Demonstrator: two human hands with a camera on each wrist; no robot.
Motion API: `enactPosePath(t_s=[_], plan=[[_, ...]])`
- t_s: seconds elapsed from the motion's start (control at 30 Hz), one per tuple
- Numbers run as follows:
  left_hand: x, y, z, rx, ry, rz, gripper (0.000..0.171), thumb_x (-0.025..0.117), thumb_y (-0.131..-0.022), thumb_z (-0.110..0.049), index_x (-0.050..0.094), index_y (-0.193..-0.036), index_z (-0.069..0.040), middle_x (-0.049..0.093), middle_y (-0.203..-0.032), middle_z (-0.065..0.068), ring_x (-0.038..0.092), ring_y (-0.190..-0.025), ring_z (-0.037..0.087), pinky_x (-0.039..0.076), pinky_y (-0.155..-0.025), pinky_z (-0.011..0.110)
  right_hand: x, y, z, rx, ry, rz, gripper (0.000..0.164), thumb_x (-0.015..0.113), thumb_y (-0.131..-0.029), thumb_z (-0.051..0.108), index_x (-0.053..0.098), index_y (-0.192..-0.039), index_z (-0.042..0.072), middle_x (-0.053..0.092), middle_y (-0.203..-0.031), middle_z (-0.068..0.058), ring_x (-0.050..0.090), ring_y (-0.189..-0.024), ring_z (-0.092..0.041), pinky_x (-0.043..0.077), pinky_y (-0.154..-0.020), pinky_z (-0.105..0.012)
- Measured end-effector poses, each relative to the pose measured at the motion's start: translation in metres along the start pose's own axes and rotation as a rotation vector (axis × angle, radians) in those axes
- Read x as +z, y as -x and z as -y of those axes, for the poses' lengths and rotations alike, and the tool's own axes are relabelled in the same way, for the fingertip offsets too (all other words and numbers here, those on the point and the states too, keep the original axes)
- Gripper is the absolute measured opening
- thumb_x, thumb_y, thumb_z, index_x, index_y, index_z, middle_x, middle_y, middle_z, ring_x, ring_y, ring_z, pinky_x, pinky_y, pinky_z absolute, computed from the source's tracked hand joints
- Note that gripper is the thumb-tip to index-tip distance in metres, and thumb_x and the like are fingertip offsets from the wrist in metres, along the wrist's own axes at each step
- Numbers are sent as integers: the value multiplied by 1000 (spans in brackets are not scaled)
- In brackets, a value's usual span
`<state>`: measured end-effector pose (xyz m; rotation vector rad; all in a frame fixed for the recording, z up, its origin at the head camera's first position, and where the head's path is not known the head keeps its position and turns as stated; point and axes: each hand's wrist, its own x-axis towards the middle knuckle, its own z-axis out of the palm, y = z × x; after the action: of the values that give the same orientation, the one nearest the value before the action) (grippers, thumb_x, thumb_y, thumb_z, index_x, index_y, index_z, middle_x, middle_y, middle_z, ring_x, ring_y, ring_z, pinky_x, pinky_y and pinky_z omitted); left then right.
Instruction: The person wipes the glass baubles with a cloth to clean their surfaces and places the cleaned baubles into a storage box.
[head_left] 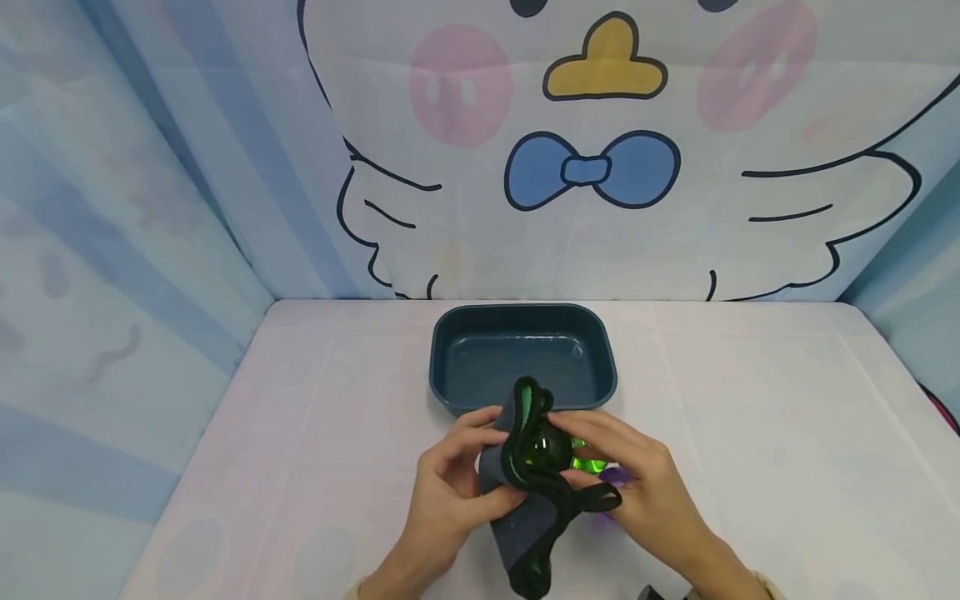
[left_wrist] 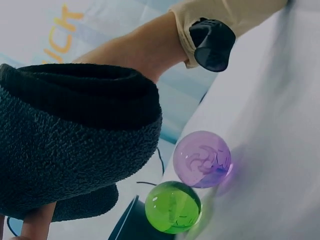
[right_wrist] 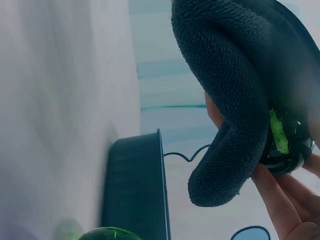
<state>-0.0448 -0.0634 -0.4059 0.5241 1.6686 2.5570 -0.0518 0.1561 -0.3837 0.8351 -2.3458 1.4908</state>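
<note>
My left hand (head_left: pixel 453 492) grips a folded dark grey-blue towel (head_left: pixel 525 529) with a dark edge, fingers behind it and thumb in front. A dark green see-through ball (head_left: pixel 547 450) sits against a fold of the towel. My right hand (head_left: pixel 648 483) pinches this ball from the right, thumb below and fingers above; in the right wrist view the ball (right_wrist: pixel 287 142) shows a bright green piece inside. Below the hands, a purple see-through ball (left_wrist: pixel 202 159) and a light green one (left_wrist: pixel 173 207) lie side by side on the table, partly hidden in the head view.
Behind the hands stands a dark blue rectangular basin (head_left: pixel 448 354) with nothing in it that shows. A white cloth covers the table (head_left: pixel 330 500). Printed curtains (head_left: pixel 465 225) hang at the back and sides. A black device (left_wrist: pixel 215 45) is worn at the right wrist.
</note>
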Motion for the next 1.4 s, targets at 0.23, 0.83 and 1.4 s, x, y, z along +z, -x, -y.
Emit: enactPosePath(t_s=[0.23, 0.83, 1.4], plan=[[3, 0, 0, -27, 26, -9, 50, 75, -75, 11, 68, -118, -14, 46, -142, 13, 42, -135, 29, 45, -108, 33, -4, 1, -2, -124, 60, 27, 52, 78, -86, 13, 60, -134, 6, 62, -128, -7, 61, -114, -9, 55, -87, -17], [-1, 1, -2, -37, 34, 43, 52, 77, -76, 9, 65, -122, -9, 43, -146, 16, 41, -137, 27, 44, -109, 30, 0, -1, -1, -278, 103, -30, 40, 65, -94, 25, 65, -128, 4, 64, -124, -10, 61, -117, -13, 52, -91, -15], [-2, 0, -2, -43, 62, 7, 49, 77, -76, 7, 66, -120, -12, 42, -145, 15, 47, -131, 27, 49, -103, 30, -3, -1, 5, -139, 68, 62, 57, 65, -92, 41, 58, -136, 6, 61, -130, -8, 59, -120, -11, 50, -96, -18]])
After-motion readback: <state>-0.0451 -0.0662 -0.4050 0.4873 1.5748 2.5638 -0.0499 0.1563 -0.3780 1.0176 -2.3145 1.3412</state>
